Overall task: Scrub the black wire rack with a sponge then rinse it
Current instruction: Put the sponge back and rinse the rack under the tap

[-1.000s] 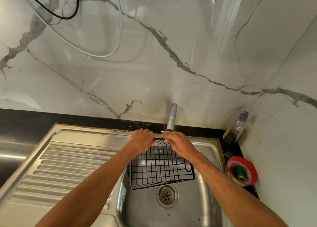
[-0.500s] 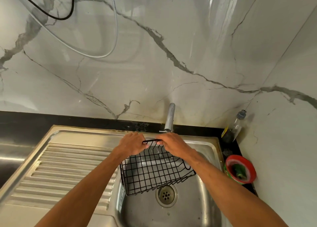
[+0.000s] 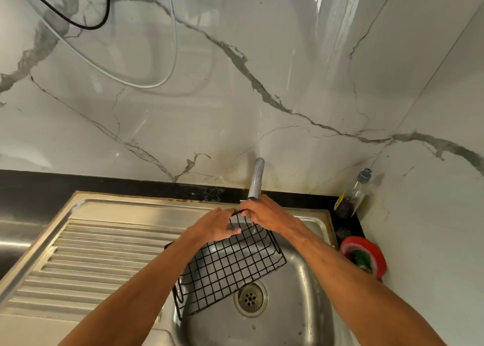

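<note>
The black wire rack (image 3: 230, 264) hangs tilted over the steel sink bowl (image 3: 296, 306), its near corner low and to the left. My right hand (image 3: 264, 212) grips its top edge just under the faucet spout (image 3: 256, 179). My left hand (image 3: 217, 225) lies on the rack's upper left part with fingers spread over the wires; whether it grips them I cannot tell. A thin stream of water seems to fall onto the rack beside my right hand. A green sponge (image 3: 362, 260) lies in a red bowl (image 3: 377, 254) at the right.
The ribbed steel drainboard (image 3: 99, 256) stretches to the left of the bowl. The drain (image 3: 250, 297) sits just right of the rack's low edge. A clear bottle (image 3: 352, 196) leans in the corner on the black counter. The marble wall rises close behind the faucet.
The rack has swung round and down to the left, its low corner now over the bowl's left rim. My left hand has slid from the top edge onto the grid.
</note>
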The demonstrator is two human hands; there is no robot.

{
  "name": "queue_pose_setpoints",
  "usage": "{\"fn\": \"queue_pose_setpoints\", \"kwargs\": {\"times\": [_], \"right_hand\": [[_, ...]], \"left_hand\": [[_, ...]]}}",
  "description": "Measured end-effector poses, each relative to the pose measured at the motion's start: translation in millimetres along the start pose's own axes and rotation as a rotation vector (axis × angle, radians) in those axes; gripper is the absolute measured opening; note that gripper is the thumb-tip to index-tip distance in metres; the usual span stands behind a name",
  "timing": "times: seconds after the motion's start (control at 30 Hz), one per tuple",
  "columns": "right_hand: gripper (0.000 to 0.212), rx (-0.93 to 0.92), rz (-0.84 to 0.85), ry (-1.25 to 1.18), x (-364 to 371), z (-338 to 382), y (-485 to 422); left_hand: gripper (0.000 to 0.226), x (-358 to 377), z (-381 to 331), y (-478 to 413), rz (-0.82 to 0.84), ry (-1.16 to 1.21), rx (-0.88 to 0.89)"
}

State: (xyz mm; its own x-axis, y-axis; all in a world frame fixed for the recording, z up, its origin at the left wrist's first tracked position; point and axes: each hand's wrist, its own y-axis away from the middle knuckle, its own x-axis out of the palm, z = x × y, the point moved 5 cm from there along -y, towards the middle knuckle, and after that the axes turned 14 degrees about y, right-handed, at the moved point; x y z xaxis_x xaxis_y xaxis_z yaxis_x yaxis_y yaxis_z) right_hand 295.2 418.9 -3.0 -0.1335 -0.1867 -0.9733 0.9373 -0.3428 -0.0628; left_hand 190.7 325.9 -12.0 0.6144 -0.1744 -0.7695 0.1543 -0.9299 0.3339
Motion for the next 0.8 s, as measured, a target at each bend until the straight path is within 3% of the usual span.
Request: {"fn": "queue_pose_setpoints", "kwargs": {"times": [0.07,0.23,0.4,0.5,0.67,0.73,0.8], "right_hand": [[0.014,0.032,0.006,-0.067,2,-4,0],[0.027,0.338,-0.055,-0.336,10,-22,12],[0.014,0.477,-0.061,-0.243,23,-32,16],[0.02,0.558,-0.044,-0.114,22,-31,16],[0.02,0.462,-0.069,0.053,22,-19,10],[0.019,0.371,-0.085,0.135,21,-10,3],[0.021,0.287,-0.077,0.158,20,0,-2]], "left_hand": [[0.036,-4,-5,-4,-0.023,0.019,0.072],[0.027,-6,2,1,-0.196,0.016,0.062],[0.028,3,3,6,-0.354,0.001,-0.001],[0.026,5,2,9,-0.398,-0.013,-0.029],[0.035,-3,-1,13,-0.422,0.033,-0.105],[0.05,-6,-6,7,-0.389,0.09,-0.054],[0.05,-9,-12,1,-0.305,0.187,0.034]]}}
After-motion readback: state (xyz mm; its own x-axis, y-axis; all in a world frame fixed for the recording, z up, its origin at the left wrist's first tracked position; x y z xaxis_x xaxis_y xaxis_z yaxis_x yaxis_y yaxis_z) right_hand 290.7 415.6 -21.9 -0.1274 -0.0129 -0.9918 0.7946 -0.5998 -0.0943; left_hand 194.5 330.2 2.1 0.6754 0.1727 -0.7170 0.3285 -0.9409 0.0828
